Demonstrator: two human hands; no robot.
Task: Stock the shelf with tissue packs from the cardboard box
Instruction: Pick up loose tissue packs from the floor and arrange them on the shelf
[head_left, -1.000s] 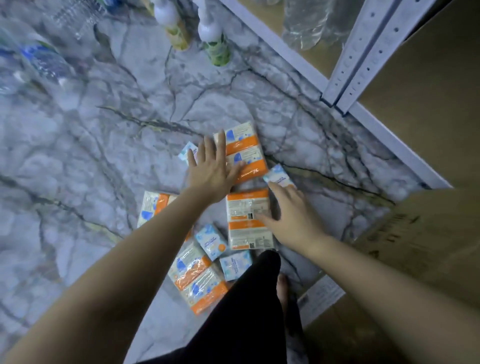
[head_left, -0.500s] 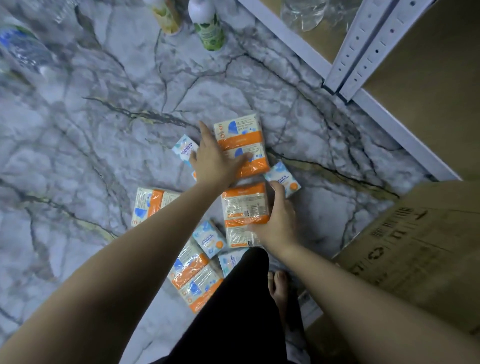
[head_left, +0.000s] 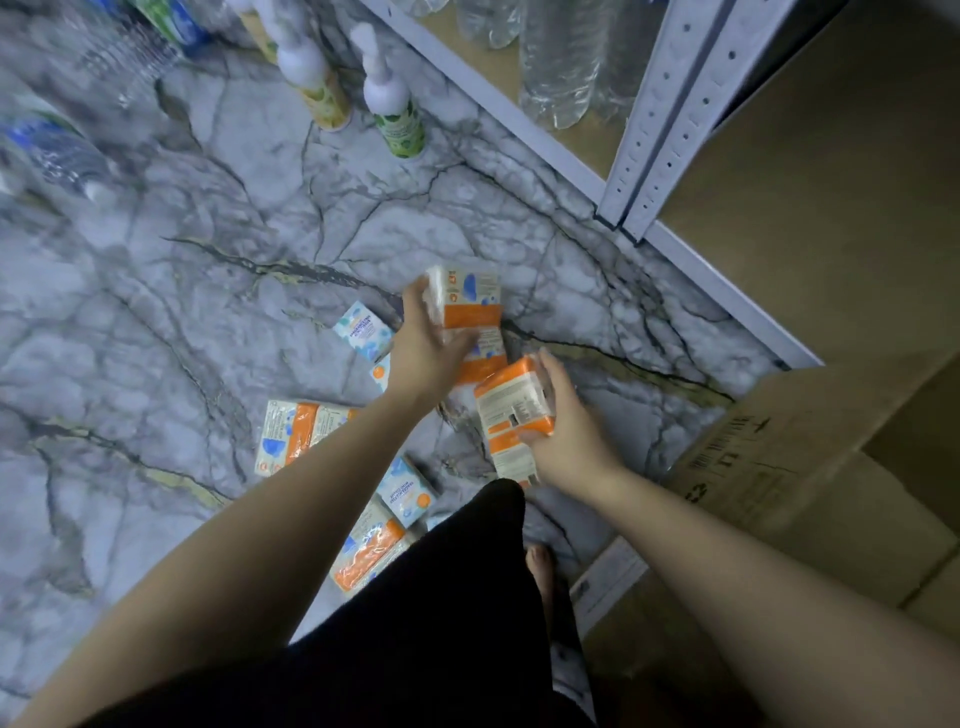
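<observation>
Orange packs (head_left: 470, 312) (two); both hands (head_left: 563, 436)

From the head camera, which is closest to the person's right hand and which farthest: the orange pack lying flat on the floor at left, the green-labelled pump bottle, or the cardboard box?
Measured from the right hand:
1. Cardboard box, just to its right.
2. Flat orange pack, on the floor to the left.
3. Green-labelled pump bottle, far up by the shelf.

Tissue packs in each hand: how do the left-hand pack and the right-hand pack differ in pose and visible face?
The left-hand pack shows its front with blue artwork; the right-hand pack shows its printed-text back. The left hand grips its pack from the left side; the right hand grips its pack from the right. Both are orange-banded multipacks.
</observation>
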